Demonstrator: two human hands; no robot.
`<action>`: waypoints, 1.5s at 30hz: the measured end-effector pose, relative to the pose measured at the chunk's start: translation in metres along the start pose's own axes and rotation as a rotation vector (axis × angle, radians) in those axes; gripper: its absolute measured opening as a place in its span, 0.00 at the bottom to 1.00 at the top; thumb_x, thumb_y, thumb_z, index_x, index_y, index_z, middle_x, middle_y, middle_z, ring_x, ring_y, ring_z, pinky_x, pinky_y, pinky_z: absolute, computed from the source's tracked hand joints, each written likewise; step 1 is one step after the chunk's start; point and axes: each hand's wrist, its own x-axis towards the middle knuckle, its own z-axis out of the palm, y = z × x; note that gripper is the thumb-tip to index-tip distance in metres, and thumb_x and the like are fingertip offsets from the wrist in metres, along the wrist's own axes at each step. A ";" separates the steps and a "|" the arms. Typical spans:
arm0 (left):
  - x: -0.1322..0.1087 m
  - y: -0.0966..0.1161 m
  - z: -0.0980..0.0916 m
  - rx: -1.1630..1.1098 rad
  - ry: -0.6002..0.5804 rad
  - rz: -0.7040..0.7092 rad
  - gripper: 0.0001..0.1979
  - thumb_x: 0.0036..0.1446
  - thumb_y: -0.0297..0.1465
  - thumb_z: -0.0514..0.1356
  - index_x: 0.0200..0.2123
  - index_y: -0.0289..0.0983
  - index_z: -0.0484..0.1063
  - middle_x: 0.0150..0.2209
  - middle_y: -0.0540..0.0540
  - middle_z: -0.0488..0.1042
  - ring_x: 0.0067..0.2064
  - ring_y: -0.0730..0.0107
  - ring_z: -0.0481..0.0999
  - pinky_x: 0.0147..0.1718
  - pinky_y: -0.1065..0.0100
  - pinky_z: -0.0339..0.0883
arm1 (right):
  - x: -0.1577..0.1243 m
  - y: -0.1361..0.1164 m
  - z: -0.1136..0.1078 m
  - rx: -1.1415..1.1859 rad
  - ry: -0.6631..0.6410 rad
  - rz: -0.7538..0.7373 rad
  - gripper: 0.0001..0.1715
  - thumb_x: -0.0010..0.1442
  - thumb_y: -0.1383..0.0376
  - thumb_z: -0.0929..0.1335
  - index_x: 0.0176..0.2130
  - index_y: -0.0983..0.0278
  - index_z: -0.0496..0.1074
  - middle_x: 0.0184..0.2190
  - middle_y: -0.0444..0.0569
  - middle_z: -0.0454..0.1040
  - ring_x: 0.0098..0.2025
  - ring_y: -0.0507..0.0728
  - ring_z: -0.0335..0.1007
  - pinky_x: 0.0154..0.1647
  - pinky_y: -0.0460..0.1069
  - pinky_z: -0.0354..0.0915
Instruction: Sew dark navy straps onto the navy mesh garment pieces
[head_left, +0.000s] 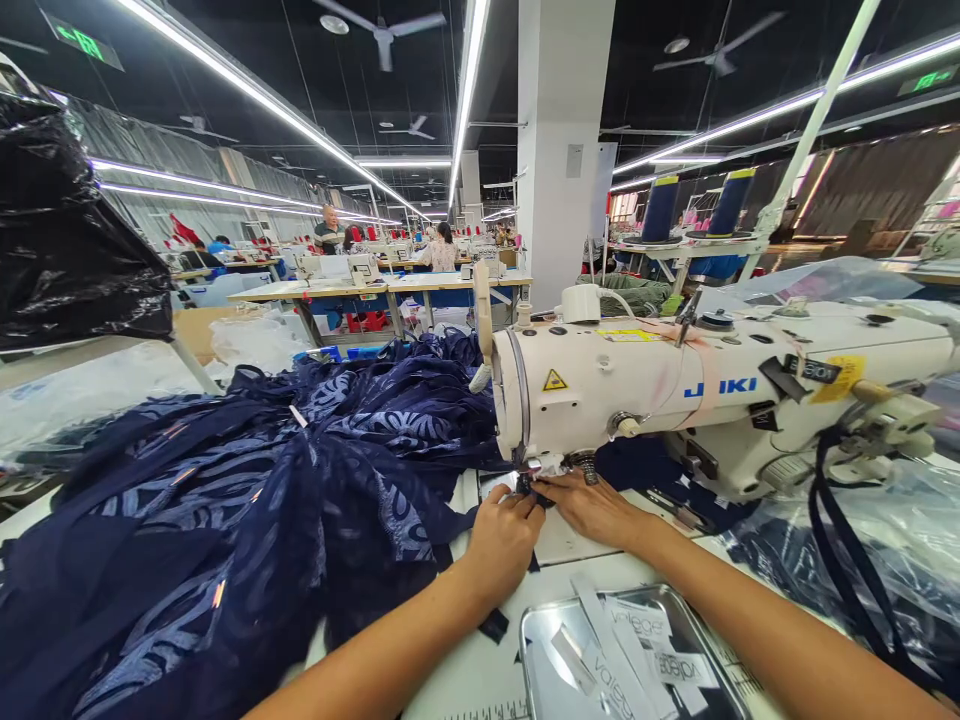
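Note:
A white sewing machine (pixel 615 390) with blue lettering stands in front of me, its needle area low at the left end. My left hand (pixel 506 540) is closed at the presser foot (pixel 526 478), fingertips on the edge of navy fabric (pixel 442 515) coming from the left. My right hand (pixel 592 510) lies on the machine bed right of the foot, fingers stretched leftward and almost meeting the left hand. The fingertips hide the exact spot under the needle. A heap of navy garments (pixel 300 470) with pale patterned panels spreads to the left.
A metal tray (pixel 529 655) of printed white labels (pixel 637 660) sits near my right forearm. Clear plastic bags (pixel 892 540) and a dark strap (pixel 847 540) lie at the right. Navy thread cones (pixel 660 210) stand behind the machine; a black bag (pixel 67 230) is at left. People work farther back.

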 end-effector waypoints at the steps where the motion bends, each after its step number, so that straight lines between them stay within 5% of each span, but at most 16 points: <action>1: 0.000 0.000 0.000 -0.007 0.003 -0.002 0.08 0.56 0.20 0.51 0.30 0.33 0.68 0.30 0.45 0.75 0.32 0.68 0.74 0.37 0.63 0.65 | 0.000 0.000 0.000 0.005 -0.007 0.006 0.25 0.54 0.77 0.57 0.50 0.66 0.68 0.46 0.53 0.72 0.46 0.59 0.68 0.47 0.55 0.63; 18: -0.006 -0.002 -0.018 -0.184 0.037 -0.059 0.05 0.55 0.29 0.55 0.32 0.34 0.70 0.35 0.45 0.76 0.36 0.64 0.74 0.41 0.59 0.64 | -0.003 -0.008 -0.003 -0.021 -0.015 0.015 0.25 0.54 0.75 0.58 0.50 0.69 0.68 0.48 0.57 0.70 0.47 0.61 0.67 0.48 0.57 0.62; 23: -0.010 -0.003 -0.031 -0.282 0.114 -0.136 0.06 0.54 0.29 0.54 0.31 0.35 0.71 0.29 0.46 0.75 0.32 0.66 0.72 0.35 0.63 0.65 | -0.004 -0.009 -0.004 0.001 0.023 -0.017 0.26 0.53 0.76 0.57 0.50 0.69 0.68 0.48 0.56 0.70 0.48 0.59 0.66 0.48 0.55 0.63; 27: -0.013 -0.009 -0.047 -0.480 0.216 -0.403 0.10 0.53 0.26 0.51 0.28 0.37 0.73 0.27 0.47 0.75 0.31 0.68 0.72 0.32 0.66 0.63 | -0.006 -0.007 0.001 0.015 0.051 -0.009 0.25 0.55 0.75 0.57 0.50 0.67 0.67 0.47 0.56 0.70 0.46 0.59 0.67 0.46 0.55 0.65; 33: 0.008 -0.015 -0.061 -1.241 0.228 -0.988 0.09 0.47 0.32 0.56 0.25 0.34 0.74 0.21 0.50 0.72 0.25 0.72 0.67 0.27 0.71 0.59 | -0.008 -0.004 0.011 0.029 0.047 0.028 0.22 0.58 0.71 0.56 0.50 0.65 0.68 0.48 0.54 0.70 0.47 0.60 0.66 0.47 0.56 0.64; 37: 0.023 -0.007 -0.058 -1.569 0.376 -1.215 0.05 0.39 0.31 0.60 0.18 0.35 0.70 0.18 0.53 0.67 0.23 0.74 0.64 0.27 0.72 0.58 | -0.008 -0.005 0.012 0.055 0.026 0.041 0.22 0.60 0.69 0.56 0.49 0.65 0.69 0.49 0.53 0.69 0.49 0.60 0.65 0.49 0.56 0.63; 41: 0.024 0.000 -0.060 -1.640 0.503 -1.189 0.06 0.39 0.32 0.59 0.18 0.35 0.68 0.20 0.52 0.67 0.26 0.72 0.66 0.29 0.71 0.59 | -0.006 -0.007 0.012 0.085 0.002 0.049 0.22 0.60 0.68 0.56 0.51 0.64 0.68 0.50 0.54 0.68 0.50 0.60 0.64 0.50 0.55 0.62; 45: 0.014 -0.001 -0.079 -1.542 0.512 -0.980 0.04 0.41 0.30 0.58 0.19 0.35 0.68 0.24 0.49 0.71 0.31 0.69 0.68 0.34 0.70 0.60 | -0.005 -0.009 0.010 0.117 -0.030 0.085 0.21 0.61 0.67 0.56 0.51 0.63 0.68 0.50 0.54 0.68 0.50 0.60 0.64 0.51 0.56 0.61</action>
